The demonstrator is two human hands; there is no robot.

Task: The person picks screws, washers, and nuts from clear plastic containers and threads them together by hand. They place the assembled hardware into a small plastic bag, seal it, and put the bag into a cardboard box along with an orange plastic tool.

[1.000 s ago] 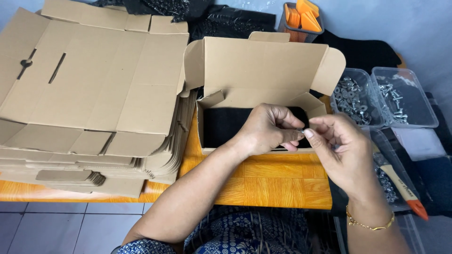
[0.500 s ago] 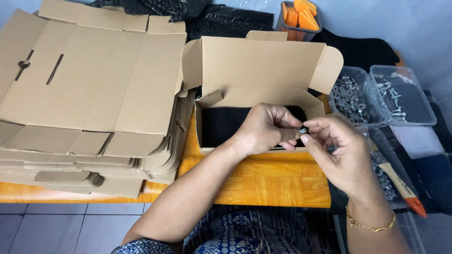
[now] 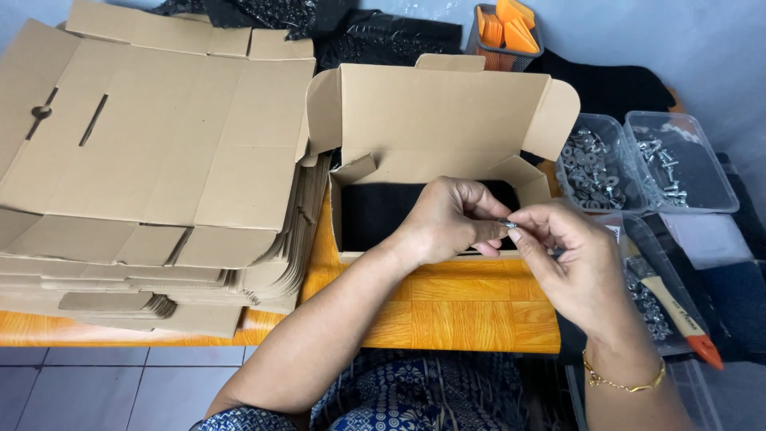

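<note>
head | small shiny metal fastener (image 3: pixel 506 223) at frame centre, over open corrugated cardboard box (image 3: pixel 443 112) with black lining | left hand (image 3: pixel 451 219) curled, fingers pinching it | right hand (image 3: pixel 570 259) fingers pinching its other end | flat cardboard stack (image 3: pixel 152 160) upper left on orange wooden desk (image 3: pixel 463 311)

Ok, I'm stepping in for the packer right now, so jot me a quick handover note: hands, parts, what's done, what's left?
Left hand and right hand meet over the open cardboard box, pinching a small metal fastener between their fingers.
Box sits on the orange table, lid up, black lining inside.
Flat box blanks stacked at left. Tubs of washers and screws at right; a brush lies below them.
Done: this box folded and lined.
Left: fastener not yet in the box; lid open.
</note>
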